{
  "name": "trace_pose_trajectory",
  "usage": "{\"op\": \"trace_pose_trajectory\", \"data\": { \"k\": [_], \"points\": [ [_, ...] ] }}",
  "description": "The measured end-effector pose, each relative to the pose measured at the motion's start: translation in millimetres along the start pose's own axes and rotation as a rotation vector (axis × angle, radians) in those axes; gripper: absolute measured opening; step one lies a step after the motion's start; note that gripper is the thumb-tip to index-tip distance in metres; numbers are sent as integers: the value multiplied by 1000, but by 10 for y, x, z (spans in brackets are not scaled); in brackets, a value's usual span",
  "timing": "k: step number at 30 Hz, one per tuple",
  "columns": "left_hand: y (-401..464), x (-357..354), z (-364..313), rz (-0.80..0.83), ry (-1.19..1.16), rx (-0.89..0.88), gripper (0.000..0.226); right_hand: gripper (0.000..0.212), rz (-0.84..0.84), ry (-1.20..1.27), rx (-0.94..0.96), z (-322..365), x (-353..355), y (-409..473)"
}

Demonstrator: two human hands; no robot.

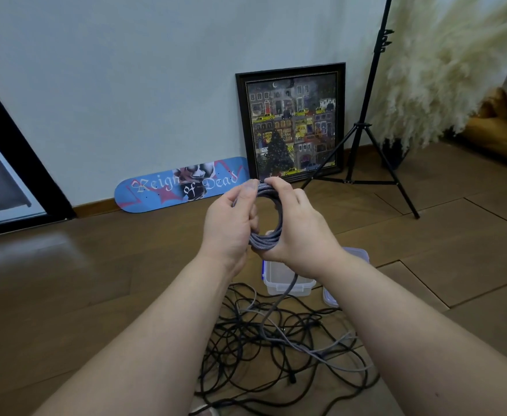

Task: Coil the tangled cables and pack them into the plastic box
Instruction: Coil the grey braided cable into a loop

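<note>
A coil of grey braided cable point(263, 239) is held upright in front of me between both hands. My left hand point(230, 226) grips its left side with the thumb on top. My right hand point(298, 228) curls round its right side and top. The cable's loose end point(279, 301) hangs down from the coil into a tangle of black and grey cables point(276, 349) on the wooden floor. Behind the hands stands the clear plastic box point(285, 285), open, partly hidden by my right wrist. Its lid point(330, 298) lies to the right, mostly covered by my forearm.
A blue skateboard deck point(183, 184) and a framed picture point(291, 121) lean against the wall. A black tripod stand point(366, 130) rises at the right, next to a vase of pampas grass point(444, 70). A dark door frame point(21, 163) is at the left.
</note>
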State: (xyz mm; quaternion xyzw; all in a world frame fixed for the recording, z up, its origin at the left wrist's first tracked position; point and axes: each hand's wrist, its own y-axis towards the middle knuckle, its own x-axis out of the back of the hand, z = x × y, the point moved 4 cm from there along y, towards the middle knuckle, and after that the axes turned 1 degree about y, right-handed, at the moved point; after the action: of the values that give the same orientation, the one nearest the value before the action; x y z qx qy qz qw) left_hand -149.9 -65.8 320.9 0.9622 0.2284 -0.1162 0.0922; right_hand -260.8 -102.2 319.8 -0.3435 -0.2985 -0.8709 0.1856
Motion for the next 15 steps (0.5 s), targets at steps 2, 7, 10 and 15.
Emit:
{"op": "trace_pose_trajectory", "data": {
  "k": [2,7,10,15],
  "points": [
    [-18,11,-4,-12,16,-15,18,106,40,17,3,16,14,1],
    [-59,22,-35,-16,-11,-2,23,125,181,128,8,39,70,-4],
    [-34,14,-33,6,-18,2,19,120,116,181,1,47,48,-28],
    [0,-5,-9,16,-65,17,17,107,42,209,-4,48,63,-25]
  ]
}}
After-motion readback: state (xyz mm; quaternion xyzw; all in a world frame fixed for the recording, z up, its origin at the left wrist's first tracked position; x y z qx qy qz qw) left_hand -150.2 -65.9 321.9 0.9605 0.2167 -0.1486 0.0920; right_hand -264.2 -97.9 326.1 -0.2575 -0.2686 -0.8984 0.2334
